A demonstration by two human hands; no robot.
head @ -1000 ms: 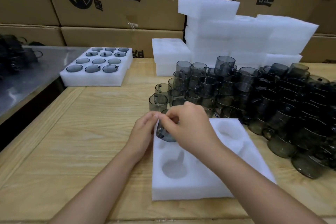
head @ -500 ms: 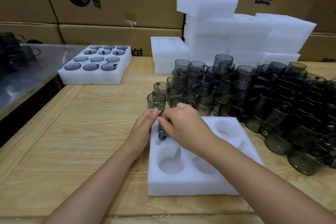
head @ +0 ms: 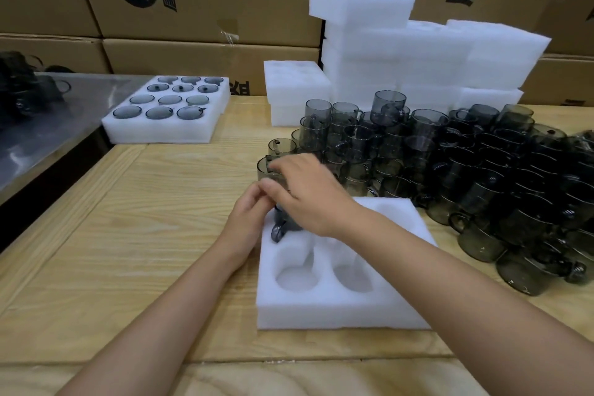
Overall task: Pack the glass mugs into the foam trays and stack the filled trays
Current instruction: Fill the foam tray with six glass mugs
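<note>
Open wood runs along the table's left side and front edge, a wide lane between the filled tray at the far left corner and the foam tray near the front. Mugs crowd the right side, just beside that tray's far and right edges. Foam stacks and boxes wall the back edge. The left hand and right hand cover a mug, blocking the tray's far left corner.

Head camera looks forward and down, close over the table.
</note>
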